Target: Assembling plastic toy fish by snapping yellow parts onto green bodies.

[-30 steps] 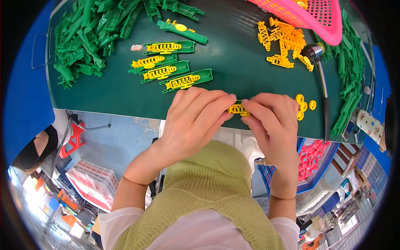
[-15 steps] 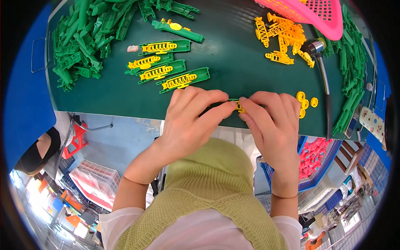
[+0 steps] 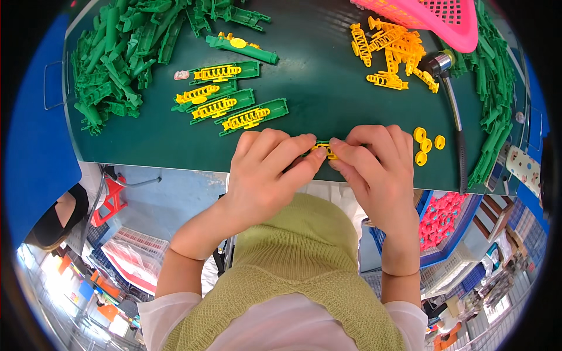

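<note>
Close to the front edge of the table, my left hand (image 3: pixel 266 167) and my right hand (image 3: pixel 379 169) pinch one small plastic piece between thumbs and fingertips. A yellow slotted insert (image 3: pixel 325 150) shows there against a green plastic shell (image 3: pixel 321 141); most of both is hidden by my fingers. Beyond my left hand lie several green shells with yellow inserts in them, the nearest being a green-and-yellow assembly (image 3: pixel 252 118). A few small yellow rings (image 3: pixel 421 135) rest just right of my right hand.
Green shells (image 3: pixel 111 58) are heaped at the left, and long green parts (image 3: pixel 492 105) at the right. Yellow inserts (image 3: pixel 398 50) lie in a pile by a pink basket (image 3: pixel 456 26). A hammer (image 3: pixel 452 99) with a dark handle lies right of the rings. Another person (image 3: pixel 58 216) is at lower left.
Both hands have shifted slightly left with the held piece still between them. A little more of its yellow insert shows now. The table's contents also sit slightly further left in view.
</note>
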### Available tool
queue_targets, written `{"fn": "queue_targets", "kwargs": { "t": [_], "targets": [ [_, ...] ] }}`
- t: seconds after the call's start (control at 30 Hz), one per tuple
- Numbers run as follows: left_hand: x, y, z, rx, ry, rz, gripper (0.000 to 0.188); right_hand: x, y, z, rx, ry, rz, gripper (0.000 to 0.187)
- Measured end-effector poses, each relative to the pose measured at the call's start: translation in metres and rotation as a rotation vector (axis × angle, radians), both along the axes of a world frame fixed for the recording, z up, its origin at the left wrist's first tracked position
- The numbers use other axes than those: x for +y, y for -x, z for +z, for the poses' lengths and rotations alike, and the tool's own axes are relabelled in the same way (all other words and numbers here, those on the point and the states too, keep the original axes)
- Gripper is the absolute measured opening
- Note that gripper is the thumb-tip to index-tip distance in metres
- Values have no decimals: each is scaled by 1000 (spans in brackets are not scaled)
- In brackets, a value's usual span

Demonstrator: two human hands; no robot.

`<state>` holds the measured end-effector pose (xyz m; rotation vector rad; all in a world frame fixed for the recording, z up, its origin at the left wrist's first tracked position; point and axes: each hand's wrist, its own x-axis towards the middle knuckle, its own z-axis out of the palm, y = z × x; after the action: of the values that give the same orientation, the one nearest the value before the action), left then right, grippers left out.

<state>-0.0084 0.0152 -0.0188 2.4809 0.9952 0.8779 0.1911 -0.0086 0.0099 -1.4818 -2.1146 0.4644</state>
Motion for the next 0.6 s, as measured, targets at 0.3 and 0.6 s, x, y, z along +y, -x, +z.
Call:
{"fn": "queue_targets", "kwargs": {
  "t": [0.3,0.6],
  "targets": [
    [0,7,3,-88,-53,145,35,2,13,-9,-8,-60,-77,33],
    [92,50,33,80,-193,355,23,13,23,-2,77,-163,-23,41]
  ]
}}
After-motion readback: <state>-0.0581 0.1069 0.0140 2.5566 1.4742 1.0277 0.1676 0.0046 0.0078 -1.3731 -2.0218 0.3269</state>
